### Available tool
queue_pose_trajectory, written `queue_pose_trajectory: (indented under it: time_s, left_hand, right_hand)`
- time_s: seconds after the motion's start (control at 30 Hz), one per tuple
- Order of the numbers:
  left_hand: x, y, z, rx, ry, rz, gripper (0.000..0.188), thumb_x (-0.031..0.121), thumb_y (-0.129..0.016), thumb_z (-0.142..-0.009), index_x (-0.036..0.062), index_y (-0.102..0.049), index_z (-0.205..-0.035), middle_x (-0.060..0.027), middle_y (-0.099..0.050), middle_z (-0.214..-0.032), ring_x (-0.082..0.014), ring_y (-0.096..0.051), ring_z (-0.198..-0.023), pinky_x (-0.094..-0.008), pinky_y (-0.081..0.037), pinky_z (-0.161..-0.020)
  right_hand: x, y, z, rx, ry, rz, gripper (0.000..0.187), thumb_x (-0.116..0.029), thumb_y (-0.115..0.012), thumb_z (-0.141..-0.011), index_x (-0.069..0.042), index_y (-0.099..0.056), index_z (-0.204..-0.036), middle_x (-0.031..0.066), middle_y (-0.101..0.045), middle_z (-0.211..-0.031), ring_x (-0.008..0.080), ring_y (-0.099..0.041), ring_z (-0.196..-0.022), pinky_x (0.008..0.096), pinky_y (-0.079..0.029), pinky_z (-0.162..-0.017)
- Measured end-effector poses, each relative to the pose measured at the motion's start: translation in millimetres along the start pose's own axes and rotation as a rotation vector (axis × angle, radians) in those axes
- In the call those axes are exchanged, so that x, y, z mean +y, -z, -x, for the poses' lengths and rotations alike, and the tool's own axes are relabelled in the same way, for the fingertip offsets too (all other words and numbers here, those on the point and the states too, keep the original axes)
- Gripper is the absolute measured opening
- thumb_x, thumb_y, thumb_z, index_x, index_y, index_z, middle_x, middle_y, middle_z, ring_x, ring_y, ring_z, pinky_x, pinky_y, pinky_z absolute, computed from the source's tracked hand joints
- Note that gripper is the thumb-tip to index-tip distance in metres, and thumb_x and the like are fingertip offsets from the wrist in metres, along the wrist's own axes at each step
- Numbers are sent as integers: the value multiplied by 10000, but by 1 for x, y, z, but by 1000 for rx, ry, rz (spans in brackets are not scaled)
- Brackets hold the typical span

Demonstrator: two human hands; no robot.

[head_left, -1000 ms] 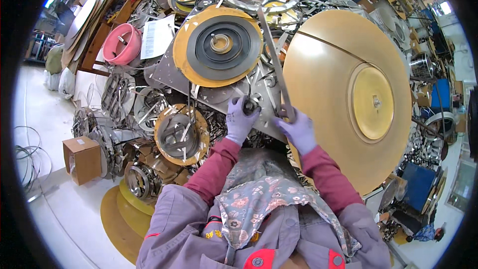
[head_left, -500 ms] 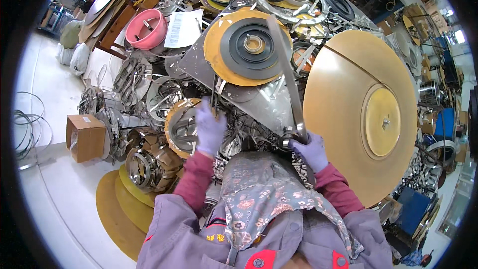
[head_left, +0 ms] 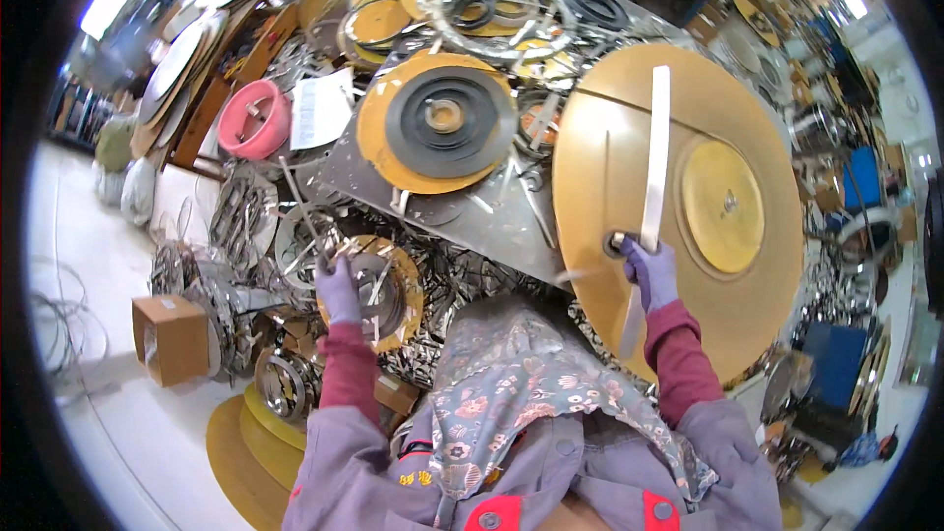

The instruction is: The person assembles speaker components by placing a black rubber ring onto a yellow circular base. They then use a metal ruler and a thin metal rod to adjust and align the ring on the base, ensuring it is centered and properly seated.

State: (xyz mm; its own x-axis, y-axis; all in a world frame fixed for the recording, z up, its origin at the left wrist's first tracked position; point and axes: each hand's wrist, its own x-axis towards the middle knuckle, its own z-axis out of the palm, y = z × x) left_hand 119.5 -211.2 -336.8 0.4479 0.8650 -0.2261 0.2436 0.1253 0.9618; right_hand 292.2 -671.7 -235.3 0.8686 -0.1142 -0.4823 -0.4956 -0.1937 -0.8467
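Observation:
A long, flat silver metal strip (head_left: pixel 656 157) stands nearly upright in my right hand (head_left: pixel 653 275), whose gloved fingers are closed round it. Beside those fingers is a small round dark piece (head_left: pixel 617 244) with a bright middle; whether it joins the strip I cannot tell. Behind the strip is the large tan disc (head_left: pixel 600 177) with a smaller yellow disc (head_left: pixel 723 206) on it. My gloved left hand (head_left: pixel 338 290) is closed on a thin grey rod-like tool (head_left: pixel 300 199), its lower end hidden in the fingers. Next to that hand lies a tan ring (head_left: pixel 408 285) over metal scraps.
A grey metal plate (head_left: pixel 472 226) carries a tan disc (head_left: pixel 379 143) with dark rings (head_left: pixel 447 143). A pink bowl (head_left: pixel 241 147) and a paper sheet (head_left: pixel 320 108) lie left of it. A cardboard box (head_left: pixel 169 334) stands on the floor. Scrap strips (head_left: pixel 482 265) heap before me.
My right hand has moved right and up with the strip, now in front of the large disc. My left hand has shifted left, holding the rod-like tool. The whole view has shifted slightly.

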Motion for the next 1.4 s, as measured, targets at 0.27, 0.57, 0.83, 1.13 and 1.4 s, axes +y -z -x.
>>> queue_pose_trajectory:
  time_s: [0.27,0.57,0.83,1.13,1.4]
  left_hand:
    - [78,-73,138,-1074,-241,-472,419,88,-627,-890,120,-572,-1304,-16,-659,-734,-56,-544,-549,-256,-478,-528]
    - [87,-114,157,-1293,-143,-735,460,113,-625,-863,111,-544,-1316,-144,-636,-726,-161,-596,-582,-332,-495,-606]
    - [89,-147,163,-1258,-395,-748,351,175,-596,-878,47,-591,-1204,-239,-647,-858,-414,-634,-795,-460,-497,-716]
    - [108,-263,147,-1213,-462,-774,287,202,-553,-908,10,-586,-1118,-244,-656,-886,-416,-634,-835,-492,-493,-749]
    - [111,-304,146,-1259,-499,-812,311,191,-577,-898,-7,-602,-1137,-209,-651,-866,-326,-623,-789,-426,-488,-716]
  right_hand:
    - [4,1,-32,37,11,-111,237,-197,-755,-817,1,-676,-920,-13,-543,-604,68,-463,-458,227,-349,-405]
    - [18,7,-40,38,-2,-217,219,-217,-736,-840,-22,-674,-921,10,-577,-613,74,-488,-437,228,-359,-389]
    - [16,32,-49,77,42,-25,290,-129,-668,-829,-1,-626,-1086,55,-652,-767,102,-573,-527,245,-433,-440]
    - [-1,99,11,137,187,-164,557,-103,-575,-863,-53,-428,-1398,67,-668,-946,63,-515,-568,212,-416,-492]
    - [34,140,-54,530,337,475,396,-230,-537,-919,-21,-555,-1254,150,-676,-830,272,-628,-710,368,-498,-689]
